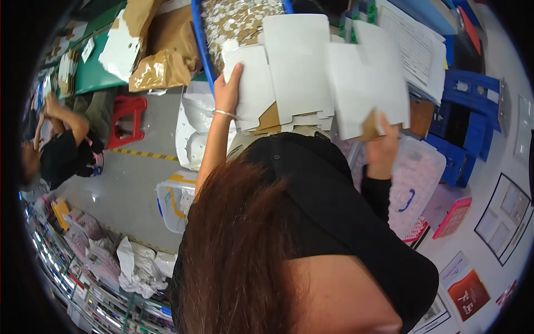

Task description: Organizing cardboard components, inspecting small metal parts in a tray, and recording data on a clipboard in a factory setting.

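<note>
My left hand (pixel 227 92) grips the left edge of a white cardboard blank (pixel 247 69), thumb on top and the other fingers hidden beneath. Its lower corner shows a brown underside. Beside it, a larger white cardboard blank (pixel 297 64) lies over a stack of notched-edge blanks (pixel 311 119). On the right, my right hand (pixel 382 147), smeared by motion, is closed at the lower edge of another white cardboard blank (pixel 367 83), near a brown patch. That blank is blurred too and seems lifted apart from the others.
Beyond the blanks sits a blue tray (pixel 196 33) of small white and brown pieces. Brown wrapping (pixel 164 69) lies left, papers (pixel 414 53) right. A lidded clear bin (pixel 414 178) stands by my right arm, a clear box (pixel 172 206) by my left. Another person (pixel 64 150) works far left near a red stool (pixel 127 122).
</note>
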`<state>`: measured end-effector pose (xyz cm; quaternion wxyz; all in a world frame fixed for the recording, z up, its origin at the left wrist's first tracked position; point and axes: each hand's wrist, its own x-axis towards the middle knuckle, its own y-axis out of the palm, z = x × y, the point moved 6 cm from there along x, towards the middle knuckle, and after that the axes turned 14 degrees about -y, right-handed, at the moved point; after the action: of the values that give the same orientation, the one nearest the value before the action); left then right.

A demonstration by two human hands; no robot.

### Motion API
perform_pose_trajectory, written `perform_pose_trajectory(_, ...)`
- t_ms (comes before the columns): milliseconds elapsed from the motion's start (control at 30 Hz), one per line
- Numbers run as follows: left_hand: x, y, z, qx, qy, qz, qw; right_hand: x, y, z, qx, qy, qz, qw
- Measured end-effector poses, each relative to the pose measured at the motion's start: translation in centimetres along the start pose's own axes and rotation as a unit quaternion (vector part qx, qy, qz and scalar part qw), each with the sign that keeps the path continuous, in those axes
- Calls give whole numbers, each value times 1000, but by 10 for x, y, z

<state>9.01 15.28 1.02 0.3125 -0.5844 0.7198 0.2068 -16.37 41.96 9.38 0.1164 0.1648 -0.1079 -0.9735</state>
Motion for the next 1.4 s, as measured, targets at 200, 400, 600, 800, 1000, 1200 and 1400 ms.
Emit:
perform_pose_trajectory(200, 7, 2, 3, 2, 15, -9, 1000, -56, 47, -47, 77, 19, 60, 995)
perform_pose_trajectory(400, 14, -2, 5, -99, 62, 56, 992, -89, 82, -99, 81, 411, 137, 898)
perform_pose_trajectory(600, 9, -2, 1, -40, 55, 114, 991, -70, 64, -69, -128, 465, 365, 797)
perform_pose_trajectory(800, 2, 1, -6, 51, 73, 155, 984, 58, 62, -35, -388, -160, 262, 869)
perform_pose_trajectory(1000, -1, -9, -2, 31, 110, 185, 976, 66, 112, -92, -314, -170, 351, 866)
perform_pose_trajectory(1200, -12, -9, -7, 60, 172, 203, 962, 74, 142, -74, -294, -246, 368, 847)
perform_pose_trajectory(1400, -11, -3, -17, -303, -76, 265, 912, 83, 142, -68, -62, -158, 355, 920)
